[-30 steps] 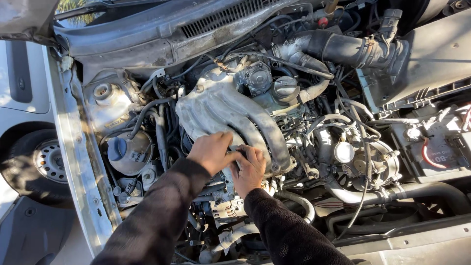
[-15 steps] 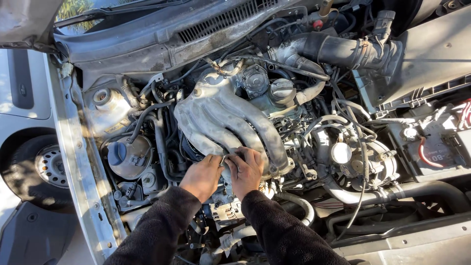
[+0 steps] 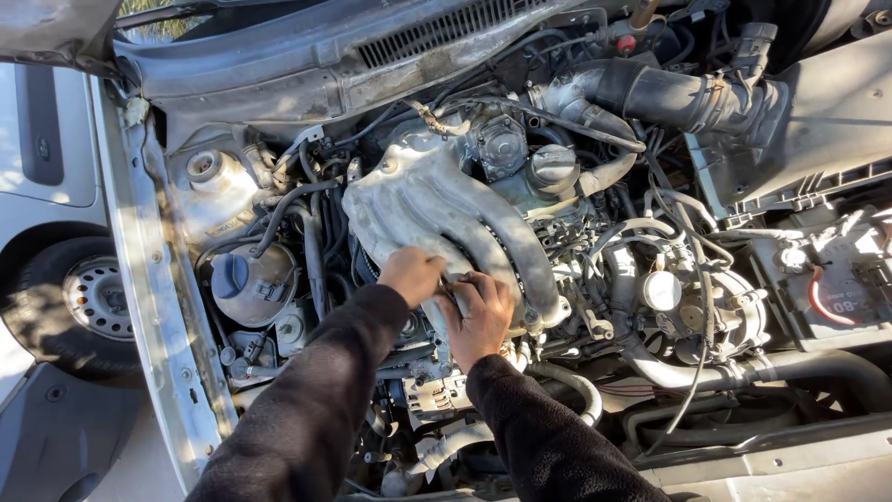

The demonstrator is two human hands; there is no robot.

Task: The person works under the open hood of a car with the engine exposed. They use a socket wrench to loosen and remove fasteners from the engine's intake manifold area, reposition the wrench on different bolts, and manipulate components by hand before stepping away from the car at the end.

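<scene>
A: Hands first. Where are they?

B: Both reach in from the near edge, in dark fleecy sleeves. The left hand (image 3: 411, 275) is curled into a loose fist, knuckles up, pressed on the near end of the grey cast-metal intake manifold (image 3: 437, 209). Can't tell whether anything sits inside the fist. The right hand (image 3: 480, 314) lies just right of it, fingers bent and spread over the manifold's lower runner. The two hands nearly touch.

A: Is the right one gripping?

B: It's cupped on the casting, not closed; what's under the fingertips is hidden.

A: Describe the manifold.

B: Dull, pitted aluminium with smooth curved tubes sweeping from far left to near right, at the centre of the engine bay.

A: And around it?

B: To the left, a round translucent fluid reservoir with a dark blue cap (image 3: 243, 282), dusty. Far right, a thick black ribbed rubber air hose (image 3: 669, 93). Right, a black car battery with a red cable (image 3: 836, 288). Thin black wires and hoses tangle between them.

A: Setting?

B: Outdoors in hard sunlight. Silver fender (image 3: 149, 307) along the left, and beyond it another vehicle's wheel with a steel rim (image 3: 79, 302).
</scene>
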